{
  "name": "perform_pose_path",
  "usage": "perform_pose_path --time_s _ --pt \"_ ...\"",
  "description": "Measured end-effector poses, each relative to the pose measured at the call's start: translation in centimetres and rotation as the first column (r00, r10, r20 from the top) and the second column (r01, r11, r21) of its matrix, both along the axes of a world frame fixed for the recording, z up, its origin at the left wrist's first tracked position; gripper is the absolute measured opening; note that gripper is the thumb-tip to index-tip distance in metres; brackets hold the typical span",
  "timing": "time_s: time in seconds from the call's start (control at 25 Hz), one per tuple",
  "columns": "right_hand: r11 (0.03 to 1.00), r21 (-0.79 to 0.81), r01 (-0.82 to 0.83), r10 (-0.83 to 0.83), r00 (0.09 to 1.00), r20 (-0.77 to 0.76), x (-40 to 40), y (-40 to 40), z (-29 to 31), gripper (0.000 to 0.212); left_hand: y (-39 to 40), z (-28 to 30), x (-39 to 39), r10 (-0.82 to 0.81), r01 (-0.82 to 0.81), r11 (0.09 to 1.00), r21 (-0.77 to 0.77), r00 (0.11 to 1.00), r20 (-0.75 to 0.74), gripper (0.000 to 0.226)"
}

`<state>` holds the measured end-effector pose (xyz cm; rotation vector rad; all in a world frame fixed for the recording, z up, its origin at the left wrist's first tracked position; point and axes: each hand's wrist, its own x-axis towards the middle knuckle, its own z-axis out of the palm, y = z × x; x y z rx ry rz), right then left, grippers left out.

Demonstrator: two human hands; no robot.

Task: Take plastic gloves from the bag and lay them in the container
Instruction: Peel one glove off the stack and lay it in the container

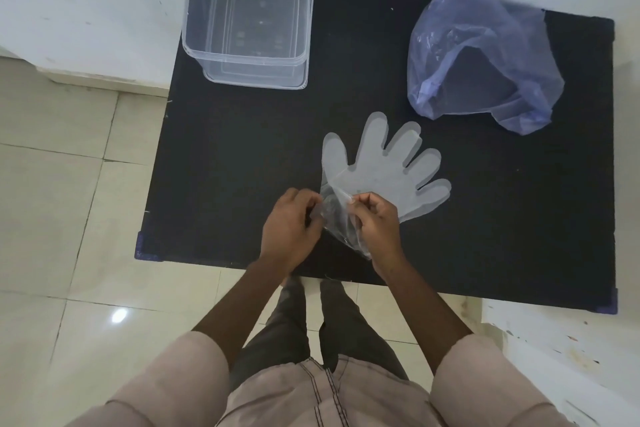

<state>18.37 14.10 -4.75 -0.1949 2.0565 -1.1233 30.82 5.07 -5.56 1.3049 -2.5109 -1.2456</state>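
Starting at the far left of the black table (225, 156), the clear container (247, 21) stands open and looks empty, near the back corner and well apart from everything else. Nearer the front edge, the left hand (289, 229) has its fingers curled shut, pinching the cuff end of a crumpled clear plastic glove (341, 218); the right hand (375, 224), just beside it, is closed on the same film from the other side, so the two hands look to be teasing the thin layers apart. Touching that bunched piece, a second flat glove (384, 173) lies spread on the table, its long axis running from the cuff at the hands up and to the right, fingers fanned away from the person. Farthest right, the bluish bag (485, 59) sits slumped with its mouth gaping towards the front; I cannot tell whether any gloves remain inside. The container lies up and to the left of the grip, so the left hand is the nearer one for carrying a glove across, and the glove's fingers point away from that path.
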Motion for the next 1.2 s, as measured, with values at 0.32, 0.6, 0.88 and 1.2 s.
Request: perform_pose_path --time_s 0.32,0.6,0.88,1.2 --pt "0.991 0.054 0.121 -0.132 0.941 0.313 -1.4 -1.1 1.2 0.041 4.0 0.4 -1.5 -0.085 0.086 0.996 0.020 0.996 -0.040 0.047" --pt "0.996 0.038 0.080 -0.078 0.996 -0.041 -0.6 -0.2 0.5 0.017 3.7 0.3 -1.5 -0.118 0.120 0.992 0.023 0.990 -0.080 0.049" --pt "0.991 0.026 0.132 -0.122 0.965 -0.233 -1.2 0.0 0.4 0.019 4.6 -1.2 -0.3 -0.378 0.403 0.860 -0.314 0.915 0.139 0.058" --pt "0.994 0.104 -0.016 0.061 0.892 -0.447 -3.2 -0.4 1.5 0.017 4.6 -3.9 0.0 -0.616 0.705 0.635 -0.314 0.708 0.344 0.076"
